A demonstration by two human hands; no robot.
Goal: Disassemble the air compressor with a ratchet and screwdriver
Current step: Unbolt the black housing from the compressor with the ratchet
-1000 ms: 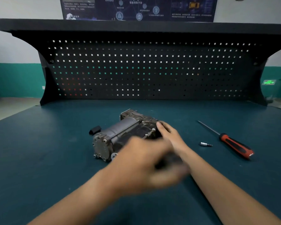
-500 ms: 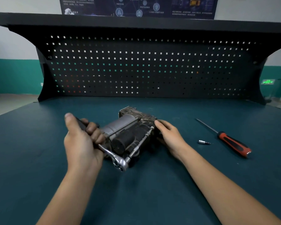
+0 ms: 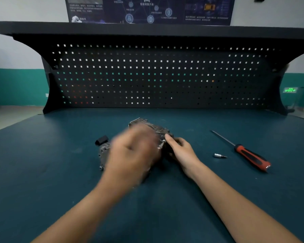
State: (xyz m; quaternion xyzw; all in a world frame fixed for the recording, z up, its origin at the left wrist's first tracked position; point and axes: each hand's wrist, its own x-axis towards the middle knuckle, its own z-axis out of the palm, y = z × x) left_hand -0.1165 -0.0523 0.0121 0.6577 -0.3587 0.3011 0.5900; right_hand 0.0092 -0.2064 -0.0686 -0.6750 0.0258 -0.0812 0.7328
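Note:
The grey metal air compressor (image 3: 147, 125) lies on the blue-green bench mat (image 3: 42, 163), a little left of centre. My left hand (image 3: 132, 155) is blurred with motion over its middle, fist curled, and hides the ratchet handle it grips. Only the ratchet's silver extension bar (image 3: 161, 144) shows, slanting up to the compressor's right end. My right hand (image 3: 181, 151) grips that right end, thumb just beside the bar's tip. A red-and-black screwdriver (image 3: 251, 155) lies on the mat to the right, apart from both hands.
A small silver socket bit (image 3: 219, 156) lies between my right hand and the screwdriver. A black plug (image 3: 101, 140) sticks out at the compressor's left rear. A dark pegboard (image 3: 156, 76) with a shelf on top closes the back of the bench.
My left hand has swung with the ratchet from the compressor's left side back over its middle, as it was a second ago. The right hand has stayed at the right end.

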